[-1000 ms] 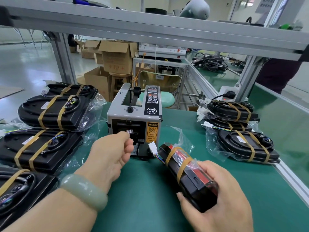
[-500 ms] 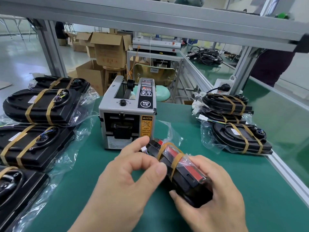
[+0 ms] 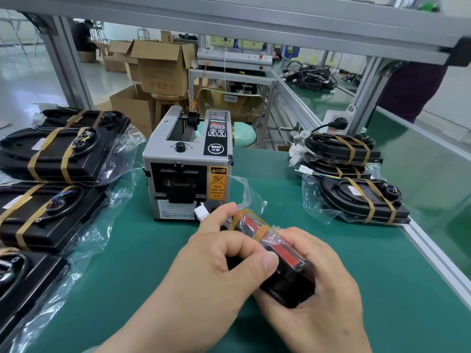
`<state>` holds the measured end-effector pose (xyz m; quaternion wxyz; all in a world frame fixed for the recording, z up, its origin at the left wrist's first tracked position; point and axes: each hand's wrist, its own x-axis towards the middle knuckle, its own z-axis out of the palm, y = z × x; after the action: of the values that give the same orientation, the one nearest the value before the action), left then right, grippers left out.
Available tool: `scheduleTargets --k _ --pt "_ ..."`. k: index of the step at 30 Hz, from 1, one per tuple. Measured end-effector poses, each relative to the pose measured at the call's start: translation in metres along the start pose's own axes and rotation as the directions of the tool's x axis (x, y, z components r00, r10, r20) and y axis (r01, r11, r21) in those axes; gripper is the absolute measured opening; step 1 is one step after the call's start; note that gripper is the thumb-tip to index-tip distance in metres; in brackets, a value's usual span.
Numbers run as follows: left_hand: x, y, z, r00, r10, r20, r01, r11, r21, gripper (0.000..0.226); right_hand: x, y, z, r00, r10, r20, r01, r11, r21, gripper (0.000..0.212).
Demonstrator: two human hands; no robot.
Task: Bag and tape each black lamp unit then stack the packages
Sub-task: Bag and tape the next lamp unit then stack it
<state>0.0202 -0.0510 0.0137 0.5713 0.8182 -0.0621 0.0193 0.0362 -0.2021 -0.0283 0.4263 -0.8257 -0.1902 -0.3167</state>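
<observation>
Left hand (image 3: 211,271) and right hand (image 3: 318,301) together gripped a bagged black lamp unit (image 3: 285,253) above the green mat (image 3: 142,250), the left thumb pressing the bag. Two tan tape bands (image 3: 262,231) circled its far end. A tape dispenser (image 3: 187,164) stood just behind, with taped packages (image 3: 51,154) at left and a stack of packages (image 3: 341,154) at right.

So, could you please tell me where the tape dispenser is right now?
In the head view, the tape dispenser stands centre on the green table, beyond the left hand, between the taped packages on the left and the stack on the right.
</observation>
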Motion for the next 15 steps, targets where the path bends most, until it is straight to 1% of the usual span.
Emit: scheduleTargets --k 4,8,12,15 --pt "0.0003 0.0013 0.0 1.0 -0.02 0.003 0.02 1.0 -0.003 0.018 -0.0015 0.0024 0.0 1.0 -0.007 0.003 0.007 0.999 -0.035 0.057" --pt "0.0012 0.0023 0.0001 0.999 -0.033 0.006 0.033 0.999 0.001 0.014 -0.0013 0.0018 -0.0003 1.0 -0.013 0.01 0.013 0.999 -0.029 0.054" --pt "0.0013 0.0013 0.0027 1.0 -0.018 -0.019 0.018 1.0 0.008 0.018 -0.0014 0.0012 0.0 1.0 -0.01 0.003 0.01 1.0 -0.014 0.055" --pt "0.0004 0.0008 0.0042 0.999 -0.012 -0.037 0.013 1.0 0.023 0.017 -0.002 0.001 0.0007 1.0 -0.018 -0.009 0.018 1.0 0.003 0.052"
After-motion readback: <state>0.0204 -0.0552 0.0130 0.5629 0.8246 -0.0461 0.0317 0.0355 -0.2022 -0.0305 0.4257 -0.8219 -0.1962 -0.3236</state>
